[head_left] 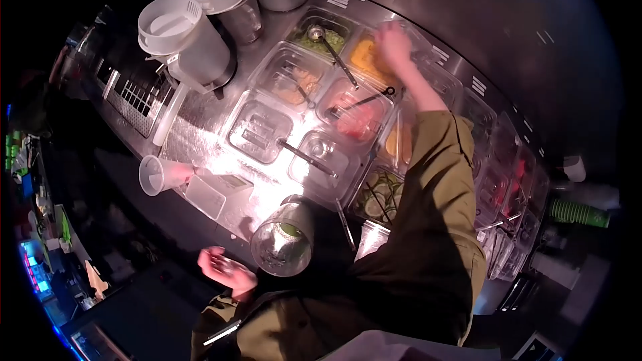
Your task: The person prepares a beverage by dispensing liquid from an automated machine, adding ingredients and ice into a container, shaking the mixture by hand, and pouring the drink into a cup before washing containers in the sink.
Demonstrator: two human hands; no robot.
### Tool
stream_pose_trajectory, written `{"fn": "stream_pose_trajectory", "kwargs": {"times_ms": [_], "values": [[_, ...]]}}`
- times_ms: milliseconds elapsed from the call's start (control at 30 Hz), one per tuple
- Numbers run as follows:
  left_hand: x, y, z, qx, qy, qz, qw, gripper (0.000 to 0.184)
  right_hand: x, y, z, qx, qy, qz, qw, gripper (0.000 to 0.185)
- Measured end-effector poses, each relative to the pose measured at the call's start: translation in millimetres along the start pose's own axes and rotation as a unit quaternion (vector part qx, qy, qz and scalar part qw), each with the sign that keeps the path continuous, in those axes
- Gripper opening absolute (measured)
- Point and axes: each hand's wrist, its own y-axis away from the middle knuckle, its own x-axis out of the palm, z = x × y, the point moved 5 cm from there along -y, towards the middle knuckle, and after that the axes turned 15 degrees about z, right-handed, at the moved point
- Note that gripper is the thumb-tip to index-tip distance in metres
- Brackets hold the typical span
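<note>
My right hand [393, 41], blurred, reaches over a clear tub of orange-yellow pieces [366, 57] at the back of the counter. A clear lid lies beside that hand; whether the fingers grip anything does not show. Low on the left, my left hand [226, 271] is curled with its fingers closed; a dark, shiny bit shows there, too unclear to name. Just right of it stands a clear jug [282, 247], its mouth facing me, with something green inside. Beyond are a clear plastic cup [153, 175] and a small clear square container [206, 195].
Several lidded tubs fill the counter, including green pieces [321, 40], pink-red pieces [358, 120] and dark green slices [380, 195]. Long-handled utensils stick out of some. White-lidded blender jugs [194, 47] stand at the back left. Stacked green cups [580, 214] are at far right.
</note>
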Motion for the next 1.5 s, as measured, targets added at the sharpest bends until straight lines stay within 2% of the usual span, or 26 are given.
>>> {"fn": "stream_pose_trajectory", "kwargs": {"times_ms": [33,67,100,167,200,233,333,367,433,467,500,533,600,633,700,767,800,867,967,1000,1067,1167,1200,1267,1400,1500], "values": [[-13,-4,5,-0.068,-0.027,-0.026,0.997,0.087,-6,13,33,-0.043,-0.061,0.040,0.996,0.040],[-16,-14,10,-0.124,-0.016,-0.052,0.991,0.087,12,15,53,-0.031,-0.063,0.168,0.983,0.047],[-13,-27,16,-0.121,-0.021,-0.017,0.992,0.091,19,23,73,0.002,-0.075,0.260,0.963,0.045],[-8,-45,36,-0.116,0.005,0.049,0.992,0.103,45,17,76,0.030,-0.104,0.277,0.955,0.041],[-2,-54,42,-0.122,0.033,0.062,0.990,0.114,47,12,83,0.041,-0.120,0.284,0.950,0.039],[1,-60,47,-0.117,0.042,0.079,0.989,0.119,46,5,82,0.053,-0.119,0.282,0.951,0.027],[7,-68,57,-0.111,0.071,0.121,0.984,0.128,16,-1,88,-0.092,0.058,0.099,0.989,0.017],[10,-73,56,-0.102,0.080,0.133,0.983,0.129,10,3,98,-0.170,0.157,0.092,0.969,0.010],[13,-79,53,-0.088,0.086,0.149,0.981,0.126,18,7,101,-0.255,0.282,0.079,0.922,0.011],[15,-79,55,-0.109,0.100,0.153,0.977,0.123,23,7,103,-0.296,0.338,0.068,0.891,0.011],[16,-80,56,-0.129,0.112,0.157,0.973,0.121,26,8,99,-0.332,0.340,0.073,0.877,0.010],[17,-80,56,-0.150,0.123,0.161,0.968,0.118,18,8,104,-0.316,0.336,0.124,0.878,0.010],[17,-85,55,-0.136,0.113,0.161,0.971,0.113,0,13,110,-0.280,0.325,0.229,0.874,0.011],[18,-85,55,-0.139,0.118,0.162,0.970,0.111,-7,13,113,-0.272,0.304,0.225,0.885,0.012],[24,-92,45,-0.139,0.145,0.146,0.969,0.105,-17,1,119,-0.204,0.180,0.197,0.942,0.012],[24,-99,34,-0.116,0.123,0.155,0.973,0.104,-7,-21,113,-0.163,0.065,0.173,0.969,0.012],[24,-102,28,-0.105,0.111,0.158,0.976,0.103,8,-35,107,-0.109,0.003,0.239,0.965,0.012],[29,-119,10,-0.081,0.110,0.155,0.978,0.102,35,-48,100,0.001,-0.124,0.364,0.923,0.012],[45,-149,-8,-0.049,0.125,0.162,0.978,0.100,52,-34,72,0.138,-0.321,0.378,0.857,0.013],[52,-162,-7,-0.042,0.117,0.178,0.976,0.105,53,-26,63,0.144,-0.373,0.372,0.837,0.013],[71,-188,-10,0.008,0.099,0.188,0.977,0.102,56,-5,43,0.154,-0.473,0.358,0.790,0.014],[110,-231,-25,0.003,0.078,0.200,0.977,0.094,74,9,18,0.130,-0.503,0.335,0.786,0.013],[122,-244,-27,-0.006,0.056,0.216,0.975,0.091,74,12,14,0.120,-0.497,0.311,0.801,0.013],[152,-269,-14,0.064,-0.106,0.240,0.963,0.088,73,18,8,0.103,-0.482,0.263,0.830,0.013],[209,-291,23,0.066,-0.164,0.307,0.935,0.088,57,28,12,0.110,-0.516,0.227,0.819,0.015],[236,-307,45,0.040,-0.219,0.339,0.914,0.085,53,27,5,0.098,-0.490,0.224,0.837,0.015]]}}
